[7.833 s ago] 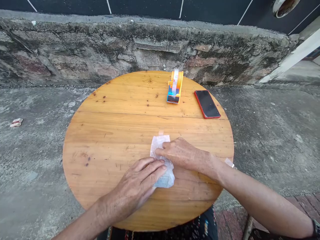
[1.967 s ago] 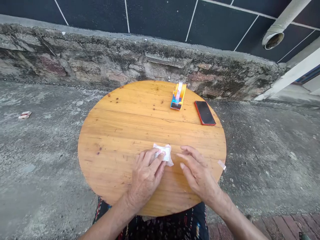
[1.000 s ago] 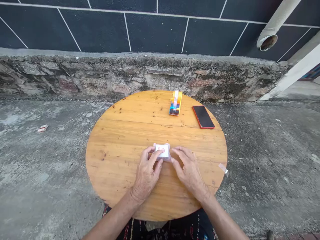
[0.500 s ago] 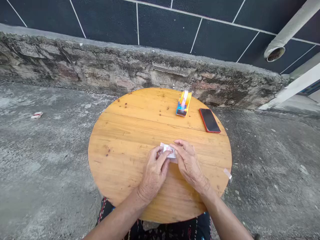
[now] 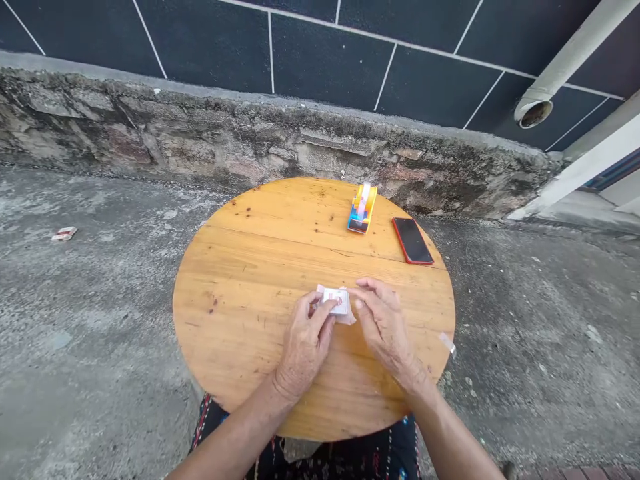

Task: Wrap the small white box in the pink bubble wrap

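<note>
A small folded white packet [image 5: 337, 303] lies on the round wooden table [image 5: 250, 267], near its front middle. My left hand [image 5: 305, 343] rests on the table with its fingertips pressed on the packet's left side. My right hand [image 5: 383, 323] is just right of the packet, fingers bent, thumb and forefinger touching its right edge. A strip of clear tape [image 5: 447, 343] hangs off the table's right rim.
A yellow and blue tape dispenser [image 5: 362, 209] stands at the table's far side, with a red-cased phone [image 5: 413, 241] to its right. Rough concrete ground [image 5: 90, 320] surrounds the table. A stone ledge [image 5: 200, 140] and dark tiled wall lie behind. A white drainpipe [image 5: 560, 67] is at the upper right.
The long packet has been folded into a small square. My right hand came back to its right edge, and my left fingers stayed on it. The view shifted slightly.
</note>
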Demonstrator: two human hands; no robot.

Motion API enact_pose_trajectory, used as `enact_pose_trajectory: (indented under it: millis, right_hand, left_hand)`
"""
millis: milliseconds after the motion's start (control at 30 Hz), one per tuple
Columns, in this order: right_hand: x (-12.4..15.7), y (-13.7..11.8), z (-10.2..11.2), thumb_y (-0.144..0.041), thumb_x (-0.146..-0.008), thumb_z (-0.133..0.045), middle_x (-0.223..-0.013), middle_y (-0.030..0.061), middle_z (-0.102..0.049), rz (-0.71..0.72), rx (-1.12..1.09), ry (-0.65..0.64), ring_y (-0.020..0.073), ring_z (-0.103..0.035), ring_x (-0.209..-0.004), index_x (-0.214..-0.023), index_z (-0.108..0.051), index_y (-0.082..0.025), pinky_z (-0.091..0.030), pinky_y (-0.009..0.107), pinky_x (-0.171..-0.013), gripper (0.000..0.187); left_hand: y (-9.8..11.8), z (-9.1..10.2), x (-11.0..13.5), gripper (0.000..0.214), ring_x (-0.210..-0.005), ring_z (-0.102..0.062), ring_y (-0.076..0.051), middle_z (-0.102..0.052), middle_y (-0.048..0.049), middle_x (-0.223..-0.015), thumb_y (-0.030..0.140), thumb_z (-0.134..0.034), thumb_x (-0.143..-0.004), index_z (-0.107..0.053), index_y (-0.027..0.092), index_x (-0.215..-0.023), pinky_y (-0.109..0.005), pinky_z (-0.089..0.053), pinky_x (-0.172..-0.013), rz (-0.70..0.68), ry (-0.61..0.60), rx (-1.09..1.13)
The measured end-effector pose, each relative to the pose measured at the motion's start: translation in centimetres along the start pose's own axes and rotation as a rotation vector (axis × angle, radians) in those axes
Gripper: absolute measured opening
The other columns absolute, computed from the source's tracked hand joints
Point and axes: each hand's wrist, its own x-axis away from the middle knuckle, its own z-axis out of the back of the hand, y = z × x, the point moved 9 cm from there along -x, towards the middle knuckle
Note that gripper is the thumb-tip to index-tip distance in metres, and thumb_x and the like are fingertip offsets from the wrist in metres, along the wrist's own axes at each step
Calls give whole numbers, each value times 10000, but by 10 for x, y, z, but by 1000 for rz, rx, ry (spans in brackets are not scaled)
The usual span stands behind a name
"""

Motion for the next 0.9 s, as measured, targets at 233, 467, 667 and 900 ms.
enact_pose_trajectory:
  millis: [233, 467, 667, 900]
  right_hand:
    - [33, 29, 1, -191, -912, -469, -1133, 94, -597, -228, -241, -5, 199, -590, -984, -1163, -576, -202, -485, 378, -888, 273]
    - [65, 31, -10, -219, -914, -480, -1151, 87, -600, -325, -281, 32, 194, -603, -967, -1213, -543, -223, -512, 364, -856, 305]
    - [102, 29, -8, -214, -920, -481, -1248, 93, -571, -284, -136, 90, 239, -522, -1184, -1227, -550, -240, -444, 439, -1002, 316]
    - [101, 31, -12, -216, -917, -475, -1173, 115, -610, -263, -180, 86, 240, -564, -1122, -1088, -625, -207, -454, 459, -990, 227]
  left_hand:
    - [1, 1, 2, 318, -1092, -547, -208, -490, -108, -1205, 122, -508, -898, -564, 212, -1198, -387, -519, -917, -4, -14, 1]
    - [2, 11, 1, 365, -1067, -536, -233, -540, -99, -1117, 167, -589, -822, -487, 179, -1173, -418, -482, -924, 37, 64, 22]
    - [-42, 18, 8, 253, -942, -574, -188, -581, -58, -997, 179, -560, -803, -534, 184, -1055, -355, -471, -888, 371, 192, 264]
    - [-82, 17, 13, 218, -833, -611, -145, -609, -28, -885, 195, -527, -725, -571, 167, -937, -296, -491, -826, 598, 376, 615]
